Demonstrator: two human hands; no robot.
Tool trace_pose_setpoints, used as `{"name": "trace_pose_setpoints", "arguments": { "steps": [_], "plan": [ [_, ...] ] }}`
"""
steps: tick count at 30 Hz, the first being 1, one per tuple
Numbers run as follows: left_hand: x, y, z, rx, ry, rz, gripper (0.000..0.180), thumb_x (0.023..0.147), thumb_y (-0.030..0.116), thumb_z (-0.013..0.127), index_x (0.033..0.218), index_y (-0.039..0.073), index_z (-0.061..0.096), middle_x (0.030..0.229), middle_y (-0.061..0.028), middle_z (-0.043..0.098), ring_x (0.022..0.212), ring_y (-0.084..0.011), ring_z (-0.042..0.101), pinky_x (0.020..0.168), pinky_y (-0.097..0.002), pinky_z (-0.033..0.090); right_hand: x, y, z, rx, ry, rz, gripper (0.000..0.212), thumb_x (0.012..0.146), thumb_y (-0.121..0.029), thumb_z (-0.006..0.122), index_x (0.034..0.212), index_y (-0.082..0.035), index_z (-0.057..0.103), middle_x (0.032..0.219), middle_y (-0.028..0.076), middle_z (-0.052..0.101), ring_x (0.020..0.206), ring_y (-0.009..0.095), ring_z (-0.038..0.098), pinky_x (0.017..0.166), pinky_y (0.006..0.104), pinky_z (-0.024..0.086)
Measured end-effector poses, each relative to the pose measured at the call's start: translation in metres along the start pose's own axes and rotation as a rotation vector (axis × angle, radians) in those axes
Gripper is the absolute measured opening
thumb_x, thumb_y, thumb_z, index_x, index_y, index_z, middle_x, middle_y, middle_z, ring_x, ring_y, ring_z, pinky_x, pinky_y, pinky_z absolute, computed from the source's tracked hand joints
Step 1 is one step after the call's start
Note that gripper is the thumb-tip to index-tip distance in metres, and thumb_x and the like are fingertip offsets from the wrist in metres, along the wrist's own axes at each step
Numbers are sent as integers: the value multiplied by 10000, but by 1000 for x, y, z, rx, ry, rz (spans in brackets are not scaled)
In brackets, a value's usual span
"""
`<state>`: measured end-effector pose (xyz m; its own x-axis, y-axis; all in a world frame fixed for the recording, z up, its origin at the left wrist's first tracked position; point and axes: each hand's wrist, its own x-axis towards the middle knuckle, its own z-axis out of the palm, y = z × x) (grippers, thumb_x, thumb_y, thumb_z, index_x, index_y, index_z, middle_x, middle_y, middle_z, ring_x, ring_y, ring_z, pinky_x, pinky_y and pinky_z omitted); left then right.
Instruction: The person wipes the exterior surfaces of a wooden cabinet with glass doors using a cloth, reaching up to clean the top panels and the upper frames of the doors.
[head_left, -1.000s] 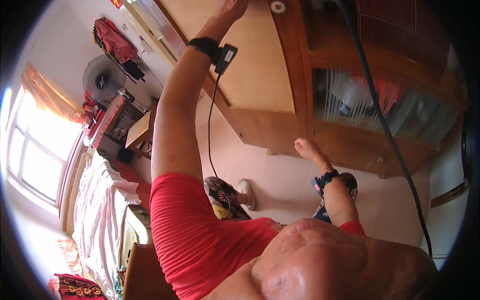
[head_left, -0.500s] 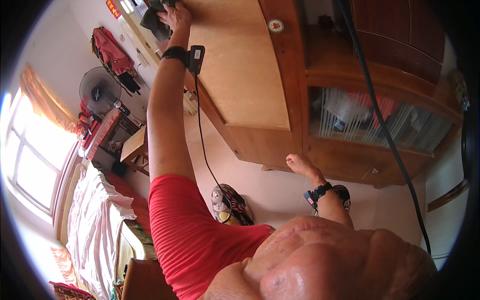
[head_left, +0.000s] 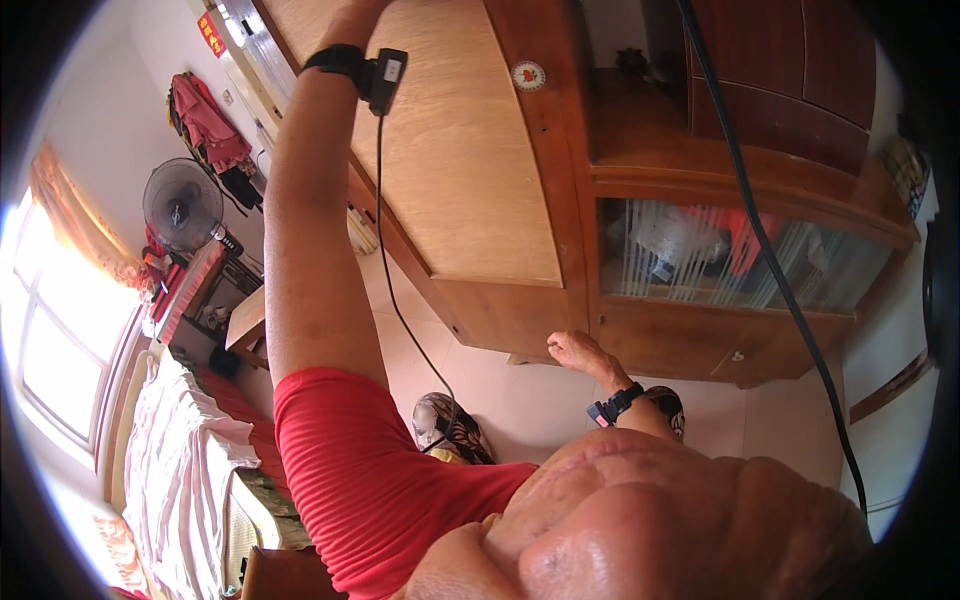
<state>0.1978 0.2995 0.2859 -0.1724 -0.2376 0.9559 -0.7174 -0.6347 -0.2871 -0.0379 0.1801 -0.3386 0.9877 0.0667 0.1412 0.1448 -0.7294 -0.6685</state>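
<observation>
Wardrobe door (head_left: 440, 150), a tall panel of pale plywood framed in darker wood, filled the upper middle of the view, and the raised arm ran up along its left edge. That arm's hand passed out of the picture at the top, so whether its fingers were apart or closed could not be told; only the wrist showed, with a black wrist strap (head_left: 335, 60) and a small black device (head_left: 385, 72) from which a thin cable (head_left: 385, 260) hung down. The other hand (head_left: 578, 352) was low, near the bottom edge of the cabinet, fingers loosely curled and clamped on nothing, with a black band (head_left: 615, 405) at its wrist.

As a judgement, the work stood at reaching high along the door or the top of the wardrobe; the next move would call for a steady stretch and keeping the cable free of the door edge.

Right of the door, a glass-fronted compartment (head_left: 730, 255) held a red garment (head_left: 740, 235) and pale bundled items, blurred behind ribbed glass. Above it an open shelf (head_left: 640, 70) carried a small dark object, too small to tell.
</observation>
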Motion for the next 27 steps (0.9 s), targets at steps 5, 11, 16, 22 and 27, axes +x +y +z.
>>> {"name": "trace_pose_setpoints", "arguments": {
  "steps": [5, 11, 16, 22, 27],
  "plan": [
    [5, -57, -2, -4, 27, -60, 570, 951, 250, 462, 1488, 126, 316, 1479, -249, 349, 1307, -464, 367, 1128, -544, 235, -5, 10, -7, -27, 34, 8, 240, 875, -211, 555, 985, -45, 689, 942, 206, 689, 892, 375, 666, 782, 435, 530],
    [-21, -135, -14, 10, -64, -590, 648, 918, 448, 450, 1461, 108, 348, 1425, -337, 351, 1328, -486, 335, 1122, -531, 248, -3, 13, -6, -16, 53, -10, 240, 868, -209, 557, 976, -41, 691, 938, 211, 687, 887, 379, 665, 783, 437, 530],
    [-39, -174, -18, 227, -102, -624, 581, 940, 440, 442, 1405, 93, 412, 1446, -279, 355, 1347, -450, 315, 1105, -522, 267, 0, 4, -1, -13, 80, -38, 238, 868, -205, 554, 972, -43, 695, 933, 208, 690, 886, 378, 666, 787, 437, 530],
    [-103, -56, 39, 220, 43, 381, 470, 907, 250, 604, 1335, 79, 517, 1454, -212, 403, 1332, -445, 339, 1089, -558, 293, -6, 13, -10, -32, 60, 5, 235, 869, -203, 553, 966, -45, 697, 929, 203, 692, 883, 376, 666, 789, 440, 528],
    [-199, 78, -16, 9, -286, 279, 741, 840, 233, 635, 1505, 193, 309, 1505, -224, 309, 1339, -445, 363, 1070, -558, 317, -12, 14, -14, -1, 108, 60, 223, 865, -209, 553, 949, -58, 695, 954, 192, 693, 908, 370, 662, 798, 446, 526]
  ]
}}
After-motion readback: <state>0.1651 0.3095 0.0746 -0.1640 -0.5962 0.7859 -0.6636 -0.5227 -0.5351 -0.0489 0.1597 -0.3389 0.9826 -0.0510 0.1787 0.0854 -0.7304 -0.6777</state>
